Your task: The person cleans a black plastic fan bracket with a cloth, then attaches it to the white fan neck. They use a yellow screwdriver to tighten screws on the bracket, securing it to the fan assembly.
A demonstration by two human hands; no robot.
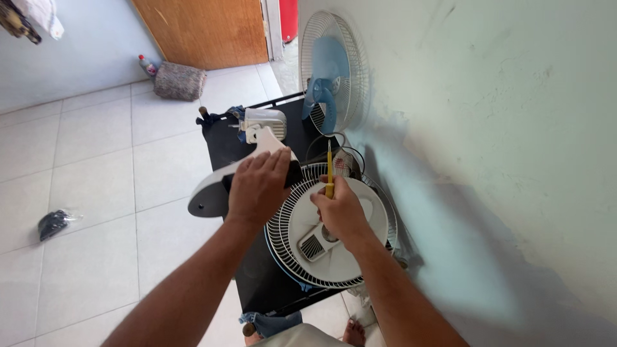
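Fan parts: your left hand [258,186] presses the white plastic stand neck [267,142]; your right hand [339,212] grips a slim, rigid yellow-handled screwdriver [330,172] over the light, bendable white wire fan grille [283,234].

a room in a home, used as a makeshift repair spot: pale floor tiles [96,193], a wooden door [205,29], a painted wall [488,128], and a small black table [225,144] against that wall, with a standing fan [334,71] at its far edge.
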